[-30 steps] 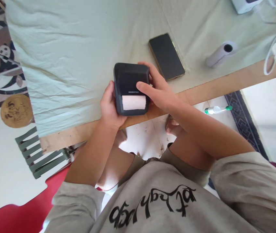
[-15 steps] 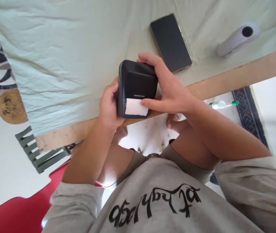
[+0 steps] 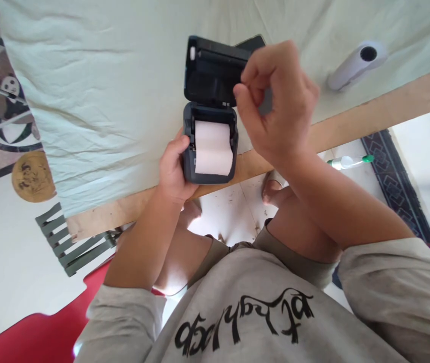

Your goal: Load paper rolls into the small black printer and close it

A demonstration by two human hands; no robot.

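My left hand (image 3: pixel 175 171) is wrapped around the lower left side of a small black label printer (image 3: pixel 215 178), held over the table's front edge. The printer's lid (image 3: pixel 213 75) stands swung up on its hinge, showing its dark inside. A roll of white paper (image 3: pixel 214 146) lies in the printer, its loose end hanging toward me. At the lid's right edge, my right hand (image 3: pixel 283 101) has its fingers curled and its thumb and fingertips close together against the lid; their exact contact is partly hidden. Behind the lid and right hand, a phone (image 3: pixel 253 42) is mostly covered.
A pale green cloth (image 3: pixel 116 91) covers the table, with a bare wooden edge (image 3: pixel 351 131) along my side. A white roll (image 3: pixel 351 68) stands at the right. Below are a clear bottle with a green cap (image 3: pixel 347 162), a red chair (image 3: pixel 44 327) and a green slatted piece (image 3: pixel 63 242).
The printer's lid has swung from closed to upright, uncovering the paper roll. My right hand has risen from the paper strip to the lid's edge; my left hand keeps its hold.
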